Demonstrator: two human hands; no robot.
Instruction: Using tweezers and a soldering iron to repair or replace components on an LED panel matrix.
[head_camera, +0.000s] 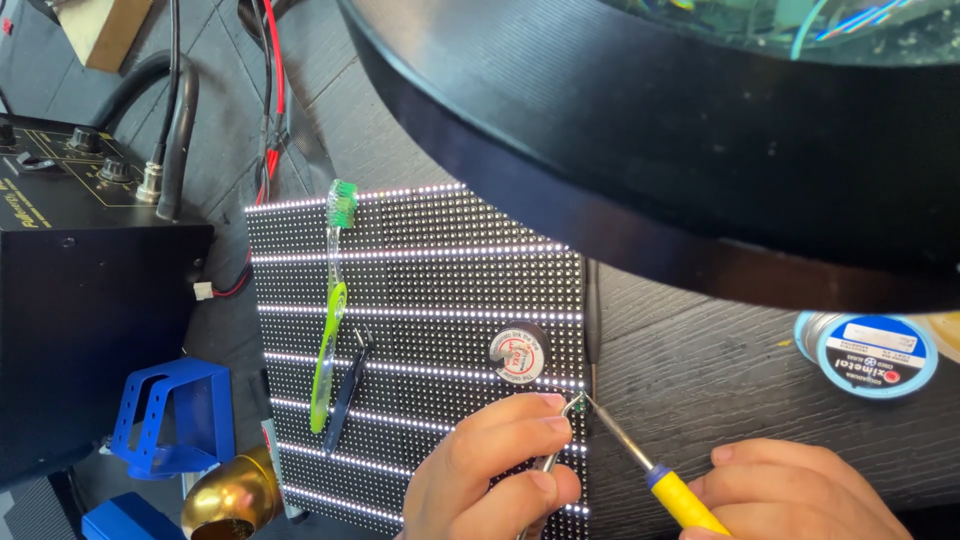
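Observation:
My left hand (490, 470) pinches thin metal tweezers (562, 435) whose tips touch the right edge of a black LED matrix panel (430, 300) with lit white rows. My right hand (800, 495) grips a soldering iron with a yellow handle (685, 500); its metal tip (592, 403) meets the tweezers' tips at the panel's edge. On the panel lie a green toothbrush (332, 310), a black tweezer-like tool (348, 385) and a small round tin (518, 353).
A big black ring-shaped magnifier lamp (640, 150) overhangs the upper right. A black control box with knobs (80, 250) stands at left, cables behind it. A blue bracket (170, 410) and a brass cup (230, 500) sit lower left; a solder spool (870, 352) lies right.

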